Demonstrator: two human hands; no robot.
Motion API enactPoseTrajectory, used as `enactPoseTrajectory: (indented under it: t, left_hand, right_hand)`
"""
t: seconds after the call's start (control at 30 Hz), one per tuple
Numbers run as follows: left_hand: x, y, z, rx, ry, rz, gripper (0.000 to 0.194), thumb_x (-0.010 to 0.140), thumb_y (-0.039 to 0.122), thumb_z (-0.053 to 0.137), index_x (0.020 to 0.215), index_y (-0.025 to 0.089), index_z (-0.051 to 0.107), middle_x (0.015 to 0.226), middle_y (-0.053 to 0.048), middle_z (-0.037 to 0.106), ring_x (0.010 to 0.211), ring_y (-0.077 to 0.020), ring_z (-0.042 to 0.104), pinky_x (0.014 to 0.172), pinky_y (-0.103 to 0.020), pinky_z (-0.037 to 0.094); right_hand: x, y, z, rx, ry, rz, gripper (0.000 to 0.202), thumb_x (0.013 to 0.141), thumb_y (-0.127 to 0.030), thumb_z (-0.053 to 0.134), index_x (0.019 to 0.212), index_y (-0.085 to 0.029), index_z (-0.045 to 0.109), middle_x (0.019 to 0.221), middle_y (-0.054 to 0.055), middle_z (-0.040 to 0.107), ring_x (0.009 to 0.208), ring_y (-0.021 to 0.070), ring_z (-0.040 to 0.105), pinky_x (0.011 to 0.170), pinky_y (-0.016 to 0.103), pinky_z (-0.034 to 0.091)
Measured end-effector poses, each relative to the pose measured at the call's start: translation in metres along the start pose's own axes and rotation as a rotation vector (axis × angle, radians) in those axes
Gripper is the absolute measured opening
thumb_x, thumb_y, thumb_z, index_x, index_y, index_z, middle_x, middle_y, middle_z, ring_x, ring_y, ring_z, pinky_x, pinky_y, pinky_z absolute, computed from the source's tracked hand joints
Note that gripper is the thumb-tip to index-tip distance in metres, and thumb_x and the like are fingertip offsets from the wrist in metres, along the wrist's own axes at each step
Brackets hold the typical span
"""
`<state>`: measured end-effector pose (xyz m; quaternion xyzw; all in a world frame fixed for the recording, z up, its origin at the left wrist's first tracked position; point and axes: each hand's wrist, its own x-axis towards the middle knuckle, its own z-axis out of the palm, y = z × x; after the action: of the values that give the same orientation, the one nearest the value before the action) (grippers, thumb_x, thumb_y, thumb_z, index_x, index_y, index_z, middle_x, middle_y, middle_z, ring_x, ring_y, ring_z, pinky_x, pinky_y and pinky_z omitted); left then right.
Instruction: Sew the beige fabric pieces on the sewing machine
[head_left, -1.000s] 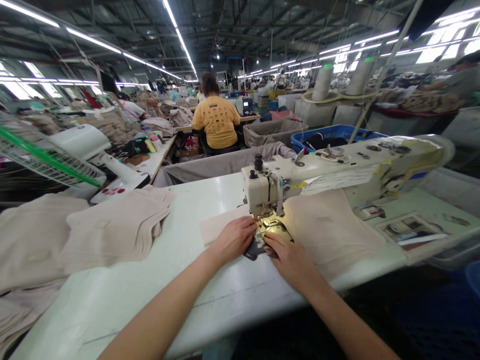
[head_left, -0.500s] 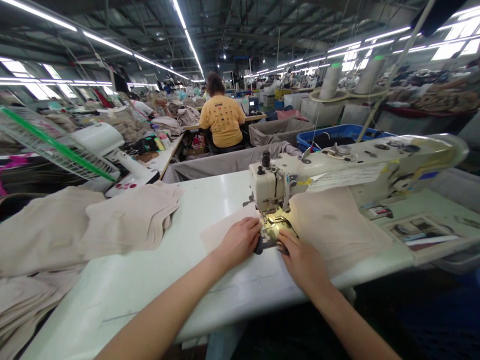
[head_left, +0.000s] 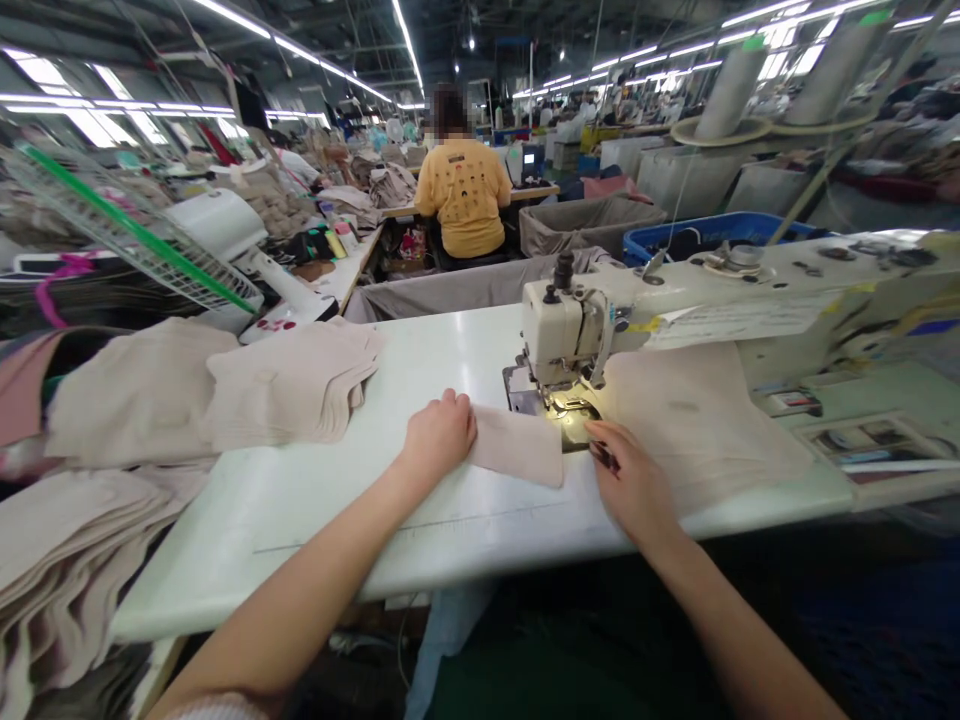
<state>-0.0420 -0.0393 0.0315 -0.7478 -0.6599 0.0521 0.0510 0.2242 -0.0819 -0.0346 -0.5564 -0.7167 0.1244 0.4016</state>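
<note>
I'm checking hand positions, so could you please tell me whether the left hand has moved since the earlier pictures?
Yes: the left hand has moved left, away from the sewing machine, and now touches the left end of the cloth.

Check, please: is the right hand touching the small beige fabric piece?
Apart. In the head view, the metal plate and tabletop show between the right hand and the fabric piece.
</note>
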Motion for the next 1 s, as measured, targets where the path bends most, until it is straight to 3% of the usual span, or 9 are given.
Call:
enactPoseTrajectory:
  t: [0.13,0.27,0.47,0.57,0.63,0.77,0.8,0.9,1.0]
  left_hand:
    - [-0.013,0.005,-0.006,0.036,-0.062,-0.088,0.034,0.101,0.03,0.033,0.109,0.011,0.059,0.103,-0.016,0.064,0.09,-0.03,0.069,0.07,-0.04,0.055]
    - [-0.017,0.005,-0.008,0.044,-0.073,-0.088,0.033,0.1,0.031,0.034,0.107,0.012,0.059,0.101,-0.015,0.065,0.088,-0.0304,0.07,0.068,-0.039,0.054]
    - [-0.018,0.005,-0.011,0.051,-0.095,-0.111,0.033,0.1,0.032,0.035,0.109,0.012,0.06,0.101,-0.016,0.066,0.088,-0.0293,0.069,0.07,-0.038,0.054]
    - [-0.018,0.01,-0.014,0.071,-0.081,-0.107,0.028,0.097,0.025,0.039,0.106,0.011,0.062,0.099,-0.017,0.065,0.092,-0.0312,0.067,0.071,-0.039,0.053]
    - [-0.016,0.016,-0.012,0.059,-0.004,0.002,0.025,0.095,0.016,0.04,0.104,0.012,0.063,0.102,-0.018,0.065,0.098,-0.0315,0.064,0.076,-0.041,0.053]
    - [-0.011,0.038,0.006,-0.153,0.149,0.553,0.034,0.097,0.012,0.039,0.124,0.017,0.059,0.132,-0.013,0.06,0.124,-0.0266,0.054,0.098,-0.041,0.048]
    - [-0.009,0.044,0.012,-0.193,0.169,0.637,0.036,0.098,0.012,0.039,0.13,0.016,0.055,0.138,-0.013,0.057,0.129,-0.0259,0.051,0.102,-0.041,0.046]
    - [-0.007,0.055,0.023,-0.22,0.192,0.653,0.04,0.097,0.014,0.045,0.136,0.011,0.052,0.141,-0.015,0.056,0.131,-0.0276,0.051,0.106,-0.042,0.043]
    - [-0.01,0.059,0.023,-0.233,0.183,0.624,0.042,0.094,0.014,0.048,0.137,0.013,0.052,0.14,-0.014,0.057,0.13,-0.0277,0.051,0.105,-0.043,0.044]
  right_hand:
    - [0.003,-0.002,-0.005,0.113,-0.074,-0.047,0.037,0.087,-0.014,0.046,0.114,-0.024,0.07,0.118,0.008,0.069,0.107,0.0225,0.066,0.091,0.036,0.054]
    - [0.007,-0.006,-0.01,0.097,-0.267,-0.12,0.043,0.082,-0.007,0.045,0.109,-0.025,0.074,0.107,0.005,0.068,0.093,0.0188,0.067,0.079,0.03,0.055]
    - [0.009,-0.011,-0.012,-0.129,-0.425,-0.157,0.049,0.08,0.0,0.047,0.114,-0.025,0.073,0.113,0.005,0.067,0.098,0.0187,0.067,0.088,0.03,0.053]
    - [0.011,-0.012,-0.014,-0.189,-0.475,-0.152,0.052,0.08,0.002,0.047,0.117,-0.023,0.071,0.117,0.005,0.067,0.097,0.0182,0.067,0.086,0.029,0.053]
    - [0.014,-0.013,-0.015,-0.181,-0.495,-0.138,0.053,0.08,0.003,0.047,0.118,-0.024,0.071,0.117,0.004,0.067,0.097,0.0173,0.068,0.086,0.028,0.053]
    - [0.019,-0.014,-0.017,-0.136,-0.516,-0.139,0.05,0.081,0.004,0.047,0.115,-0.024,0.072,0.114,0.004,0.067,0.098,0.0171,0.068,0.087,0.028,0.052]
    - [0.02,-0.015,-0.018,-0.14,-0.52,-0.144,0.049,0.082,0.004,0.047,0.115,-0.023,0.072,0.114,0.004,0.067,0.098,0.0173,0.068,0.087,0.028,0.052]
    - [0.016,-0.017,-0.018,-0.184,-0.524,-0.185,0.048,0.082,0.002,0.047,0.118,-0.02,0.07,0.126,0.008,0.066,0.1,0.0197,0.069,0.086,0.03,0.054]
    - [0.008,-0.019,-0.013,-0.204,-0.49,-0.243,0.044,0.083,-0.002,0.05,0.118,-0.02,0.068,0.143,0.009,0.058,0.109,0.0228,0.068,0.091,0.034,0.055]
